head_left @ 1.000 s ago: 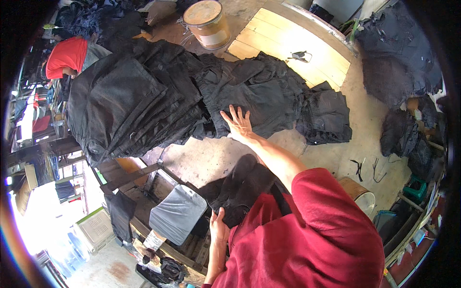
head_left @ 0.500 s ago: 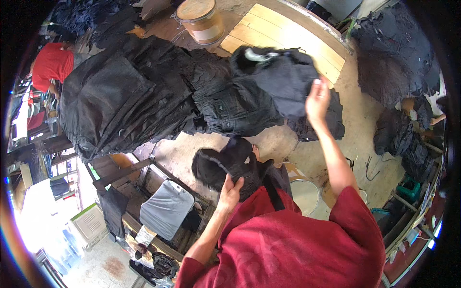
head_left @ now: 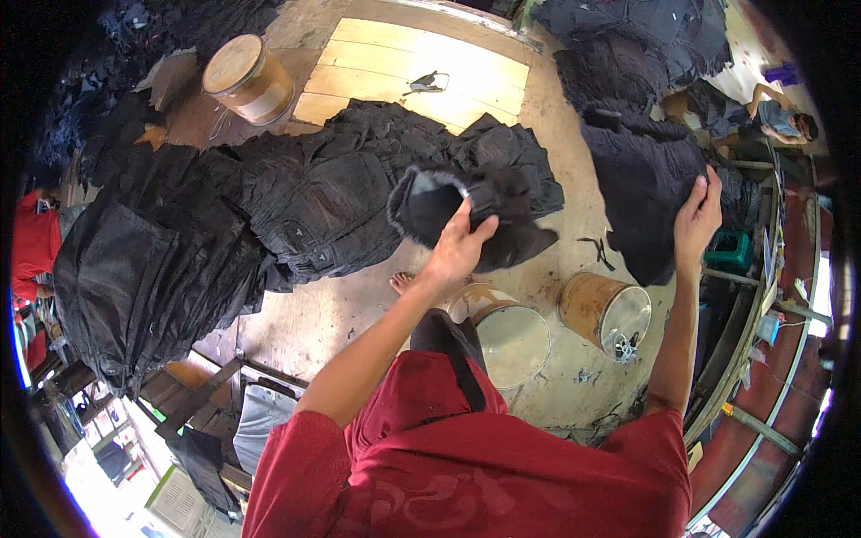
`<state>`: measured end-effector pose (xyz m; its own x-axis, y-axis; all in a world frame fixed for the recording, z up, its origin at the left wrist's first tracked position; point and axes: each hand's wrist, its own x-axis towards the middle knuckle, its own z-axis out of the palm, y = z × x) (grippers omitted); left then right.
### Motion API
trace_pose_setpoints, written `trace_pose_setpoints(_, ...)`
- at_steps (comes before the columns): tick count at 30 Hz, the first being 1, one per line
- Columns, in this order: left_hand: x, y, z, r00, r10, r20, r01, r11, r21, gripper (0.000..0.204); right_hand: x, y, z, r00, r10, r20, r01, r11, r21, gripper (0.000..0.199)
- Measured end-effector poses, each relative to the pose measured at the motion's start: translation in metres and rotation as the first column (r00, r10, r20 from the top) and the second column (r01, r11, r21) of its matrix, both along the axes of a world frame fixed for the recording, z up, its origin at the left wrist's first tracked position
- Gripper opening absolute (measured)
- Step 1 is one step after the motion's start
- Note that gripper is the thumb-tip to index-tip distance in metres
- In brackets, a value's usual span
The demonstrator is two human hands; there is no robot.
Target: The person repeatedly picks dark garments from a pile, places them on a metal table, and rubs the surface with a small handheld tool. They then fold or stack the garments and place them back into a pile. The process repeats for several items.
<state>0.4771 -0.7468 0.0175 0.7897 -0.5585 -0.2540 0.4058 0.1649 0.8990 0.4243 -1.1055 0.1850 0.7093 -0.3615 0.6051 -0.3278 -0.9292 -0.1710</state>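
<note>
My left hand is closed on the edge of a pair of black elastic-waist shorts, whose waist opening gapes toward the left. The shorts hang in front of the garment pile and look slightly blurred. Out to the right, my right hand grips the side of another dark elastic-waist garment, perhaps shorts too, hanging with its gathered waistband at the top. A long heap of black garments stretches from the left to the middle, just beyond my left hand.
Two drums, one brown-sided and one pale-topped, stand near my body. Another drum is at the far left, beside a yellow plank board. Dark fabric lies at the back right. People are at both sides.
The view has swung to the right. My left hand has carried its shorts forward from near my body. My right hand has taken its garment away from over the heap to the right.
</note>
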Motion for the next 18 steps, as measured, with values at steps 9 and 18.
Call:
trace_pose_setpoints(9, -0.027, -0.009, -0.066, 0.945, -0.326, -0.017, 0.281, 0.786, 0.550, 0.078, -0.073, 0.029, -0.040, 0.969, 0.161, -0.188, -0.173, 0.984, -0.048, 0.021)
trace_pose_setpoints(18, -0.078, 0.129, 0.034, 0.836, 0.125, -0.534, -0.096, 0.992, 0.083, 0.096, -0.043, 0.238, -0.097, 0.718, 0.694, -0.058, -0.621, 0.676, 0.397, 0.027)
